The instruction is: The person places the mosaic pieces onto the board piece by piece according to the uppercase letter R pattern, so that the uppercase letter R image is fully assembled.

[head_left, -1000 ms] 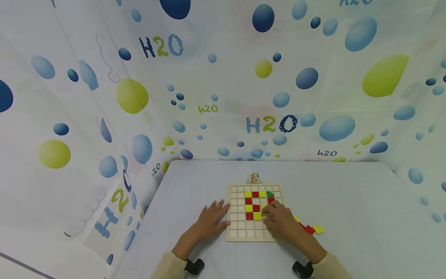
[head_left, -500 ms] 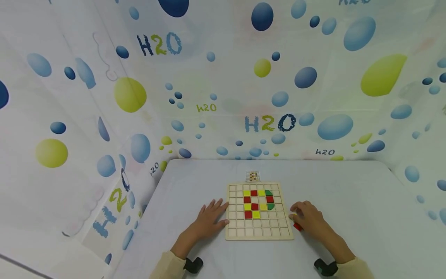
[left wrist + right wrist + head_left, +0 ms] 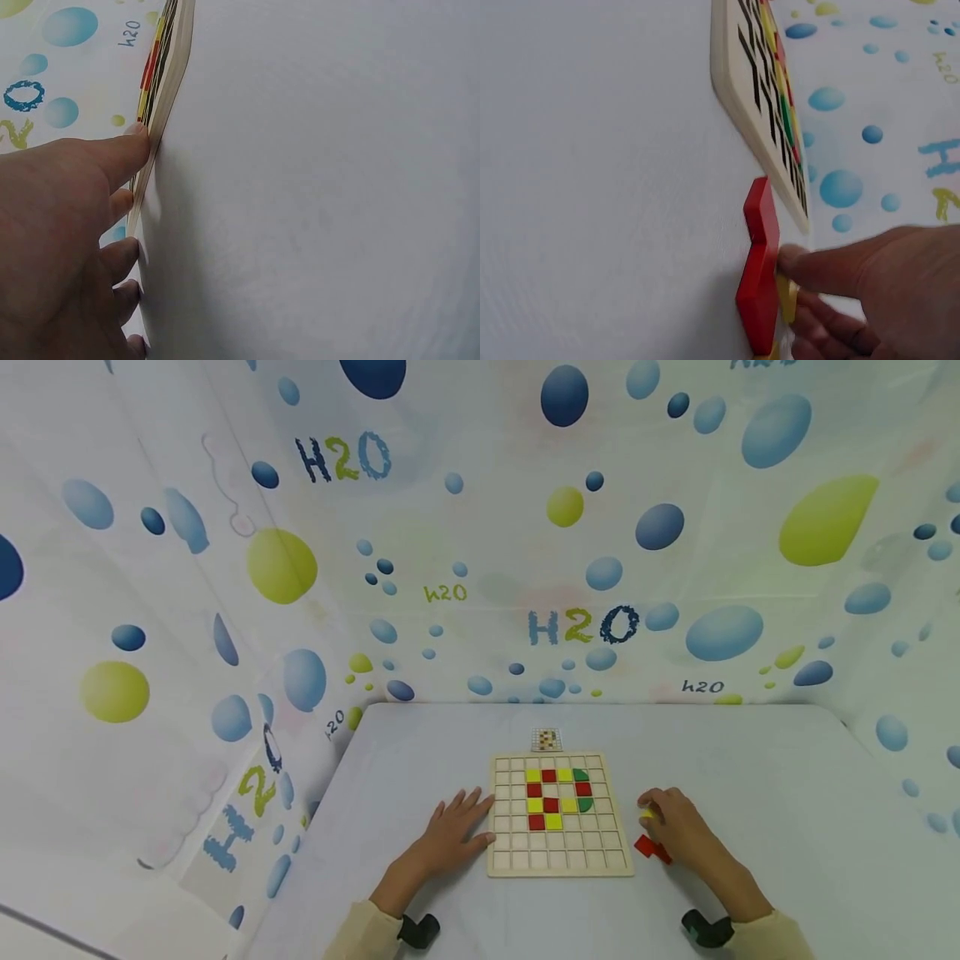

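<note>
A wooden grid board [image 3: 558, 872] carries red, yellow and green tiles set in its squares. My left hand [image 3: 452, 829] lies with fingers spread at the board's left edge, thumb and fingertips touching it; in the left wrist view the thumb [image 3: 124, 157] presses the rim. Right of the board, my right hand [image 3: 677, 828] pinches a yellow tile [image 3: 787, 298] between thumb and curled fingers. Close below that hand lie two red tiles [image 3: 644, 846], the nearer one [image 3: 757, 300] large in the right wrist view. Part of another yellow tile [image 3: 766, 352] shows under them.
A small printed pattern card [image 3: 547, 740] lies just behind the board. The white table [image 3: 780, 777] meets a wall sheet printed with bubbles and H2O lettering at its far edge. Dark wrist-worn devices [image 3: 707, 930] sit by both cuffs.
My right hand has left the board and moved right to the loose tiles, now pinching a yellow one. A rounded green tile shows at the board spot it uncovered. My left hand stays put.
</note>
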Demonstrator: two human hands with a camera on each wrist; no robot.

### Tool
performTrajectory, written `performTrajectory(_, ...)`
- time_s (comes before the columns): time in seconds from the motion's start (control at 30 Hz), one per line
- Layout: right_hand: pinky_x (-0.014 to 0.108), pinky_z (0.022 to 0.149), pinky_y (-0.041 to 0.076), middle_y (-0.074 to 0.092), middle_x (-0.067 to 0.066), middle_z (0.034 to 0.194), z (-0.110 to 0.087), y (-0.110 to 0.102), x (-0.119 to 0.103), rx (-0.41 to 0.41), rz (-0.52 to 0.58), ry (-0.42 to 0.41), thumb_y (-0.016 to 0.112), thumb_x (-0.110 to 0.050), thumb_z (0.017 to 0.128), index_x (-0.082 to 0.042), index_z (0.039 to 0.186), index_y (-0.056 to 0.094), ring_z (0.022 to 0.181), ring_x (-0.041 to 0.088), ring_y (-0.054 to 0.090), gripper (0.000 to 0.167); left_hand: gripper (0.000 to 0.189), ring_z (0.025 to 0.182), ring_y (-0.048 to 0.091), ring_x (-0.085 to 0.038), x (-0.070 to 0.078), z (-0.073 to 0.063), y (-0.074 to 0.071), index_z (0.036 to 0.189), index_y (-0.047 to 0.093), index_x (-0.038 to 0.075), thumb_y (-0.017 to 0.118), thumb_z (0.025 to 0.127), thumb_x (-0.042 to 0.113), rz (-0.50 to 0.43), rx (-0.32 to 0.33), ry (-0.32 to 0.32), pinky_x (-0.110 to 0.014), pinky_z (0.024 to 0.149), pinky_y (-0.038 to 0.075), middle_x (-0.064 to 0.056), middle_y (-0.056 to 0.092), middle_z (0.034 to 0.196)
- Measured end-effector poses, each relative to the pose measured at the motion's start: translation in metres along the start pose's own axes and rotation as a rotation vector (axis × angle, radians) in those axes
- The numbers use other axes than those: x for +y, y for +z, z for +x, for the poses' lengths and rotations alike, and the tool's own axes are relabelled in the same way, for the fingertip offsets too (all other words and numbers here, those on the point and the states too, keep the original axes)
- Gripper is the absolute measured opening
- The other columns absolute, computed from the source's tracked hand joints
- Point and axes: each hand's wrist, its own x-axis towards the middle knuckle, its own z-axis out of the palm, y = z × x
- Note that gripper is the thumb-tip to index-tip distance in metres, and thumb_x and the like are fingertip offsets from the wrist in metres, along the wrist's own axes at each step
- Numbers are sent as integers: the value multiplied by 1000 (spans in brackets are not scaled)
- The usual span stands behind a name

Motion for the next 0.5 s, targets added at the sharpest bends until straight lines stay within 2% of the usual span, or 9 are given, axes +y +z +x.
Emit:
performTrajectory(0.13,55,96,58,61,21,117,1,0,1,27,-15,10,78,-9,94,0,128,64,107,34,61,37,69,161,21,-43,1,0,-2,164,40,16,60,106,47,-10,-7,1,-71,125,14,-16,31,172)
performTrajectory(0.33,53,90,59,61,22,113,-1,1,7,59,-31,4,75,-4,95,1,119,67,100,32,59,26,68,161,21,-43,1,0,-2,164,40,16,60,106,47,-11,-11,-4,-71,125,14,-16,31,172)
performTrajectory(0.5,51,89,61,58,26,118,2,4,10,55,-24,-16,72,-1,97,-2,125,67,102,34,58,28,68,161,21,-43,0,0,-2,164,40,17,59,106,47,-20,-12,-11,-70,126,13,-15,30,173)
